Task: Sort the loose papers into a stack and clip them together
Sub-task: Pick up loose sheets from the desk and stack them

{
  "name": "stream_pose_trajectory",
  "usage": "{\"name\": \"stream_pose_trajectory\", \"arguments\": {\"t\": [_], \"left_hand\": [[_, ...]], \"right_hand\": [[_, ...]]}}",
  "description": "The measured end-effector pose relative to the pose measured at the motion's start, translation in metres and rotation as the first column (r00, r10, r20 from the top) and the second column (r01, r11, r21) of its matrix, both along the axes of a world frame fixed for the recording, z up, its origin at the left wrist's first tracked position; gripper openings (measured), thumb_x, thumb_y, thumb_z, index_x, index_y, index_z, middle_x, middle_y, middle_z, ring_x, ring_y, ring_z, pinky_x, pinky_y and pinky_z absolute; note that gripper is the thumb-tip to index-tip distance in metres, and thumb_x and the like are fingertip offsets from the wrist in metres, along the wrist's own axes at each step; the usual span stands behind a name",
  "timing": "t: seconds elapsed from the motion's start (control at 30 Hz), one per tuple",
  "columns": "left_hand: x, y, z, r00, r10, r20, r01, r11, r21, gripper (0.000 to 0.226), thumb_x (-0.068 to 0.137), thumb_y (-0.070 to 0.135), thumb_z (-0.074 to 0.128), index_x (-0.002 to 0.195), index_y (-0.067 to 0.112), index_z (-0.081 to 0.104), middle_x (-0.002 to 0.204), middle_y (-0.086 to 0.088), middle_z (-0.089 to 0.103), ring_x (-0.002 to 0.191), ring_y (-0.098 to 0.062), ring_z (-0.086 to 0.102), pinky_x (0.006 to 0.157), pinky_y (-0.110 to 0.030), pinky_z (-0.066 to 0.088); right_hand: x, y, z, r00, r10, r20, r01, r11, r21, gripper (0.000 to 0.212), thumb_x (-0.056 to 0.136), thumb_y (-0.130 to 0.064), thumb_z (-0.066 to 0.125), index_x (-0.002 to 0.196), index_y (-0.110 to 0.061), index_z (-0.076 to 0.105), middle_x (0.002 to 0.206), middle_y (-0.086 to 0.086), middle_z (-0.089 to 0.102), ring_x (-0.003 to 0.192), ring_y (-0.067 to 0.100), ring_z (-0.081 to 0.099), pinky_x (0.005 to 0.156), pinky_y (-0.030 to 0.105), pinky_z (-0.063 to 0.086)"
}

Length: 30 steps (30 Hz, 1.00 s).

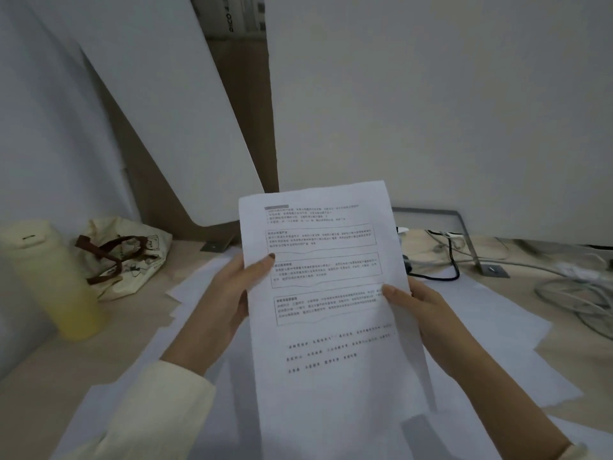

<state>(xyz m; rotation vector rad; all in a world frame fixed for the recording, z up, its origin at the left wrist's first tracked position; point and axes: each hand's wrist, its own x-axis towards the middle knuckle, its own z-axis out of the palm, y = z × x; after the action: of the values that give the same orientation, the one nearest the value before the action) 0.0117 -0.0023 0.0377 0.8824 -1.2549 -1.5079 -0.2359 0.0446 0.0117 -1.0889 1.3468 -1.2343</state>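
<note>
I grasp one printed sheet (326, 293) in my left hand (232, 290) and right hand (421, 303); loose papers (491, 330) remain unstacked on the desk (36, 393), no clip visible.

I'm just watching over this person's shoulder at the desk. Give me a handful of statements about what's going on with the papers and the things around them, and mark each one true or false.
1. Both hands hold the printed sheet up off the desk: the left hand at its left edge, the right hand at its right edge. True.
2. The held sheet is blank. False: it carries printed text, some of it in boxes.
3. More loose papers lie spread on the desk under the hands. True.
4. The yellow bottle stands on the right side of the desk. False: it stands on the left, beside the cloth bag.
5. Cables lie on the desk at the right. True.
</note>
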Motion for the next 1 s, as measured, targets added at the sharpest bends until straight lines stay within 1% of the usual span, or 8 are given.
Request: {"name": "stream_pose_trajectory", "arguments": {"t": [0.2,0.3,0.43,0.53,0.67,0.83,0.9,1.0], "left_hand": [[-0.002,0.005,-0.068,0.963,0.077,0.260,-0.124,0.977,0.172,0.033,0.087,0.012,0.059,0.120,0.014,0.060,0.114,-0.004,0.069,0.102,-0.023,0.066,0.096,-0.041,0.049],[0.009,0.003,-0.097,0.935,0.102,0.339,-0.194,0.948,0.250,0.032,0.088,0.009,0.058,0.120,0.014,0.059,0.114,-0.010,0.066,0.099,-0.027,0.064,0.093,-0.041,0.048],[0.026,-0.001,-0.122,0.917,0.158,0.366,-0.289,0.896,0.337,0.036,0.088,0.005,0.057,0.124,0.007,0.055,0.113,-0.015,0.063,0.092,-0.028,0.060,0.090,-0.039,0.045],[0.035,-0.002,-0.133,0.907,0.175,0.383,-0.323,0.872,0.367,0.041,0.089,0.005,0.056,0.129,0.006,0.051,0.120,-0.016,0.060,0.097,-0.030,0.057,0.096,-0.044,0.043],[0.038,-0.001,-0.142,0.900,0.197,0.390,-0.352,0.855,0.382,0.039,0.088,0.006,0.058,0.127,0.004,0.053,0.105,-0.013,0.060,0.095,-0.031,0.057,0.093,-0.043,0.044],[0.036,0.002,-0.141,0.889,0.213,0.405,-0.364,0.865,0.345,0.037,0.089,0.011,0.057,0.126,0.008,0.055,0.107,-0.011,0.061,0.096,-0.030,0.058,0.095,-0.044,0.045],[0.037,0.003,-0.140,0.893,0.198,0.404,-0.348,0.873,0.341,0.035,0.090,0.013,0.057,0.125,0.010,0.055,0.112,-0.013,0.063,0.098,-0.031,0.059,0.097,-0.046,0.045],[0.037,0.003,-0.140,0.899,0.181,0.400,-0.327,0.883,0.337,0.027,0.091,0.016,0.055,0.118,0.017,0.057,0.107,-0.011,0.063,0.095,-0.031,0.061,0.093,-0.045,0.047]], "right_hand": [[-0.018,-0.014,-0.036,0.993,-0.101,-0.062,0.111,0.977,0.185,0.026,0.094,-0.025,0.049,0.109,-0.011,0.064,0.108,0.010,0.070,0.094,0.026,0.066,0.080,0.031,0.053],[-0.038,-0.021,-0.067,0.905,-0.226,-0.361,0.331,0.906,0.263,0.020,0.089,-0.019,0.058,0.106,-0.008,0.060,0.114,0.015,0.064,0.091,0.023,0.058,0.081,0.031,0.046],[-0.047,-0.027,-0.089,0.716,-0.117,-0.688,0.438,0.843,0.312,0.050,0.081,-0.032,0.065,0.122,-0.007,0.050,0.126,0.017,0.050,0.109,0.030,0.053,0.088,0.038,0.044],[-0.042,-0.029,-0.094,0.606,-0.042,-0.794,0.500,0.797,0.339,0.070,0.077,-0.041,0.069,0.129,-0.004,0.040,0.132,0.017,0.039,0.124,0.033,0.040,0.096,0.042,0.041],[-0.040,-0.032,-0.095,0.553,0.040,-0.832,0.538,0.746,0.393,0.073,0.075,-0.041,0.071,0.127,-0.003,0.036,0.131,0.016,0.039,0.125,0.032,0.038,0.095,0.041,0.041],[-0.040,-0.034,-0.096,0.691,-0.052,-0.721,0.484,0.774,0.408,0.047,0.082,-0.019,0.064,0.120,0.001,0.044,0.107,0.015,0.054,0.092,0.029,0.054,0.082,0.038,0.046],[-0.039,-0.026,-0.090,0.699,-0.098,-0.709,0.443,0.837,0.321,0.022,0.087,-0.011,0.052,0.107,0.000,0.053,0.100,0.017,0.061,0.077,0.025,0.052,0.073,0.036,0.046],[-0.044,-0.011,-0.063,0.646,-0.163,-0.746,0.386,0.912,0.135,0.012,0.092,-0.009,0.045,0.095,-0.009,0.057,0.095,0.016,0.063,0.073,0.023,0.049,0.060,0.030,0.035]]}}
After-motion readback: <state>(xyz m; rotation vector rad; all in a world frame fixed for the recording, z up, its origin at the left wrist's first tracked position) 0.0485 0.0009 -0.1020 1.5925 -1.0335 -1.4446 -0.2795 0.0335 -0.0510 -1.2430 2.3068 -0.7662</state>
